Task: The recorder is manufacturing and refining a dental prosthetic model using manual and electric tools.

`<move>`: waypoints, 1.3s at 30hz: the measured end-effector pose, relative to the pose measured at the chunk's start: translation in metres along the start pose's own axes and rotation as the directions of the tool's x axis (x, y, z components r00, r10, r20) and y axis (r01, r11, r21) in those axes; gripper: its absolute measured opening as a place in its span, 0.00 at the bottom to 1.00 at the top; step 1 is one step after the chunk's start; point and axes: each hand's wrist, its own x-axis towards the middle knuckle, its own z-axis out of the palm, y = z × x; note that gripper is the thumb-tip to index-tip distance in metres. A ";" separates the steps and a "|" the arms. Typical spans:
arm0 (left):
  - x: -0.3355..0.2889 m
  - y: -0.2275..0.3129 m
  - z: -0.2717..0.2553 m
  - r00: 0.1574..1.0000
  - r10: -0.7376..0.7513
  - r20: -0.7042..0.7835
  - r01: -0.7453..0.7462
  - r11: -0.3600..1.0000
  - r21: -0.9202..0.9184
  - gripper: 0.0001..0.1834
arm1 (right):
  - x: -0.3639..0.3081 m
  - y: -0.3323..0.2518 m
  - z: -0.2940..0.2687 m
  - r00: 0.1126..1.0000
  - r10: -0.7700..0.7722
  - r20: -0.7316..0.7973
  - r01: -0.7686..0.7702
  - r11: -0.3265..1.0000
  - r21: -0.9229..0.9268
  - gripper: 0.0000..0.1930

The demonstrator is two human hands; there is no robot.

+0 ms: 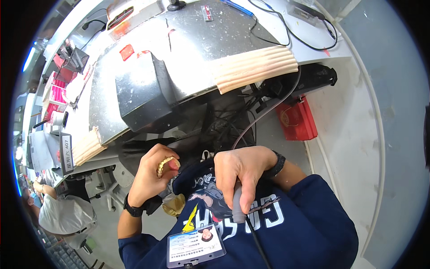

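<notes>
We are holding a denture [167, 167], yellowish teeth along a pink base, in the left hand [151, 175]; its fingers and thumb are curling around the piece, in front of the chest and below the bench edge. The right hand [244, 172] is gripping a grey cylindrical handpiece [238, 206], fingers closing on its body. A black cable [257, 244] is running from the handpiece's lower end toward the bottom edge of view. The two hands are standing apart, and the handpiece is not touching the denture. We are not making out the handpiece's other end, which the right hand is hiding. A yellowish cast-like object [174, 205] is sitting just beside the left wrist; we cannot tell what is supporting it.

We are wearing a dark blue shirt [309, 219], with an ID badge [196, 246] lying across its front. Ahead, the metal-topped bench [197, 36] is bearing a dark box [141, 92] at its near edge, a small red piece [126, 52] beyond that, and a ribbed beige strip [255, 67] to the right. A red container [298, 121] is standing under the bench. Far left, a co-worker in a pale top [67, 214] is sitting.
</notes>
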 end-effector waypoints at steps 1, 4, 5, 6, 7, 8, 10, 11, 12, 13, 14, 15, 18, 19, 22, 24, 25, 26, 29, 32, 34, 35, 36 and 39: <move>-0.002 0.001 0.000 1.000 -0.014 0.004 0.014 1.000 -0.008 0.23 | -0.003 0.001 0.001 0.999 0.051 -0.004 -0.051 0.999 -0.018 0.16; -0.002 0.003 0.001 1.000 -0.013 0.005 0.013 1.000 -0.010 0.22 | -0.010 -0.009 -0.007 0.996 0.024 -0.081 -0.034 0.992 -0.119 0.16; -0.002 -0.001 0.001 1.000 0.004 0.010 -0.004 1.000 -0.013 0.22 | -0.016 -0.021 -0.015 0.987 0.045 -0.152 -0.065 0.989 -0.130 0.20; -0.005 -0.003 0.003 1.000 0.020 0.001 -0.020 1.000 0.003 0.21 | -0.024 -0.029 -0.016 0.945 -0.015 -0.326 -0.040 0.986 -0.162 0.26; -0.002 -0.003 0.001 0.999 0.034 0.003 -0.034 0.999 0.018 0.21 | -0.039 -0.044 -0.010 0.831 -0.045 -0.555 -0.142 0.947 -0.289 0.32; -0.001 -0.002 0.001 0.999 0.040 0.015 -0.041 0.998 0.042 0.21 | -0.051 -0.060 -0.007 0.721 -0.127 -0.681 -0.060 0.968 -0.244 0.21; -0.005 -0.004 -0.002 0.998 0.008 0.062 -0.009 1.000 0.013 0.23 | -0.097 -0.107 -0.015 0.721 -0.395 -0.569 0.028 0.837 -0.546 0.34; -0.012 -0.008 -0.005 0.999 0.021 0.033 -0.022 0.999 0.038 0.23 | -0.110 -0.087 -0.005 0.681 -0.389 -0.620 0.016 0.854 -0.520 0.34; -0.020 -0.006 -0.007 0.999 0.043 -0.002 -0.043 0.997 0.068 0.23 | -0.122 -0.074 0.014 0.651 -0.388 -0.652 0.024 0.869 -0.494 0.34; -0.028 -0.010 -0.009 1.000 0.008 -0.020 -0.008 0.999 0.042 0.23 | -0.131 -0.069 0.029 0.622 -0.381 -0.684 0.013 0.879 -0.477 0.33; -0.036 -0.013 -0.011 0.984 -0.180 -0.005 0.177 0.972 -0.153 0.23 | -0.142 -0.066 0.043 0.599 -0.385 -0.703 0.013 0.882 -0.472 0.33; -0.039 -0.015 -0.011 0.978 -0.207 0.016 0.207 0.965 -0.159 0.22 | -0.151 -0.063 0.056 0.580 -0.385 -0.718 0.014 0.886 -0.464 0.33; -0.019 -0.013 -0.011 0.991 -0.120 0.052 0.119 0.993 0.015 0.23 | -0.165 -0.064 0.064 0.562 -0.413 -0.717 0.046 0.881 -0.471 0.31; -0.017 -0.011 -0.010 0.993 -0.098 0.059 0.096 0.994 0.042 0.22 | -0.163 -0.060 0.065 0.564 -0.416 -0.713 0.068 0.884 -0.462 0.31; -0.014 0.000 -0.006 0.994 -0.094 0.052 0.091 0.994 0.060 0.21 | -0.156 -0.050 0.060 0.586 -0.423 -0.691 0.136 0.892 -0.431 0.30; -0.011 0.005 -0.004 0.998 -0.024 0.062 0.019 0.996 0.082 0.21 | -0.149 -0.047 0.054 0.604 -0.424 -0.675 0.170 0.896 -0.410 0.29; -0.006 0.011 0.005 0.997 -0.076 0.015 0.076 0.997 0.034 0.22 | -0.148 -0.049 0.052 0.614 -0.421 -0.667 0.174 0.897 -0.406 0.29; -0.004 0.009 0.008 0.998 -0.066 0.015 0.066 0.998 0.020 0.22 | -0.148 -0.053 0.050 0.623 -0.419 -0.661 0.172 0.898 -0.406 0.28; -0.005 0.001 0.007 0.993 -0.103 0.050 0.102 0.995 0.018 0.22 | -0.149 -0.077 0.051 0.643 -0.401 -0.652 0.129 0.896 -0.424 0.27; -0.009 0.004 0.007 0.984 -0.171 0.042 0.171 0.985 0.003 0.22 | -0.164 -0.103 0.070 0.629 -0.371 -0.683 0.054 0.897 -0.438 0.26; -0.016 0.001 0.003 0.988 -0.153 0.022 0.153 0.988 0.002 0.21 | -0.163 -0.106 0.078 0.621 -0.361 -0.695 0.039 0.901 -0.433 0.25; -0.016 -0.003 0.002 0.994 -0.105 0.026 0.103 0.992 0.069 0.22 | -0.159 -0.104 0.080 0.620 -0.358 -0.698 0.040 0.903 -0.428 0.25; -0.015 -0.003 0.005 0.994 -0.104 0.035 0.102 0.993 0.060 0.22 | -0.155 -0.102 0.081 0.622 -0.355 -0.698 0.045 0.906 -0.420 0.24; -0.018 0.000 0.005 0.990 -0.139 0.027 0.137 0.988 0.067 0.20 | -0.129 -0.085 0.074 0.641 -0.354 -0.681 0.094 0.917 -0.388 0.23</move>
